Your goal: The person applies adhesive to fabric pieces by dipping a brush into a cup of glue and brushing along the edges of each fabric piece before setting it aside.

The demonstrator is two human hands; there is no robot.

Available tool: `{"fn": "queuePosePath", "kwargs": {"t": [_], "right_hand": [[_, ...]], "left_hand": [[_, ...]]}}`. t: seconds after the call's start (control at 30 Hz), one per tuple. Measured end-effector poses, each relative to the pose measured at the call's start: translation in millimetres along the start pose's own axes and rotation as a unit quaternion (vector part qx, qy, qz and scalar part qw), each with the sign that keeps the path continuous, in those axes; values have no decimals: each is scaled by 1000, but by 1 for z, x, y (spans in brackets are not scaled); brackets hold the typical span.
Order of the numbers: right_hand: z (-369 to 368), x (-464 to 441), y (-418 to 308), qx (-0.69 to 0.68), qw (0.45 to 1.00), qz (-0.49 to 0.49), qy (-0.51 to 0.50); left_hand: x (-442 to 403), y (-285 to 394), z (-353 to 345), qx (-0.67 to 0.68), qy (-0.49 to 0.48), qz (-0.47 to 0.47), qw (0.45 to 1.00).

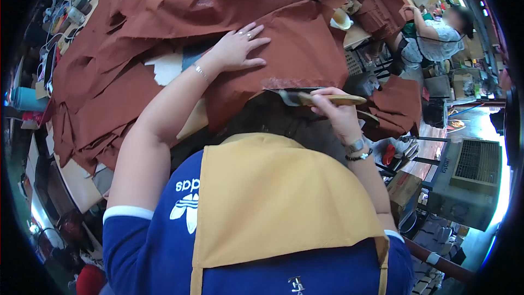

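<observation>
My left hand (240,50) lies flat with its fingers spread on a reddish-brown sheet of leather-like material (305,38). A brush (341,100) with a pale wooden handle is gripped in my right hand (339,119). Its bristle end points left, at the near edge of the sheet. Along that edge runs a whitish, wet-looking smear (289,83). Whether the bristles touch the sheet, I cannot tell.
More reddish-brown sheets (158,16) lie heaped across the table. A small container (341,19) with cream-coloured contents sits beyond the sheet. At the right is another person (436,38), near a grey machine (464,180). A blue container (28,99) stands far left.
</observation>
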State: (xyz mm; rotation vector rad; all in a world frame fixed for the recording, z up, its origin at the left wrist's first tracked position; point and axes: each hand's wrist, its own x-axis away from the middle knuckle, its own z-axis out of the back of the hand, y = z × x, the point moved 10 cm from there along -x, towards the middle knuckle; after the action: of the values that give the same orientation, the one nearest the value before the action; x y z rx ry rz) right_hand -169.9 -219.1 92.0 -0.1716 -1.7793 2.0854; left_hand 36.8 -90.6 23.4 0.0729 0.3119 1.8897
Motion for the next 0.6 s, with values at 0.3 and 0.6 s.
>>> {"fn": "queuePosePath", "kwargs": {"t": [0.3,0.6], "right_hand": [[22,12,27,-198,974,18,106],[-80,29,-12,343,832,420,-116]], "left_hand": [[37,-6,8,-20,61,34,997],[30,-8,7,11,46,34,998]]}}
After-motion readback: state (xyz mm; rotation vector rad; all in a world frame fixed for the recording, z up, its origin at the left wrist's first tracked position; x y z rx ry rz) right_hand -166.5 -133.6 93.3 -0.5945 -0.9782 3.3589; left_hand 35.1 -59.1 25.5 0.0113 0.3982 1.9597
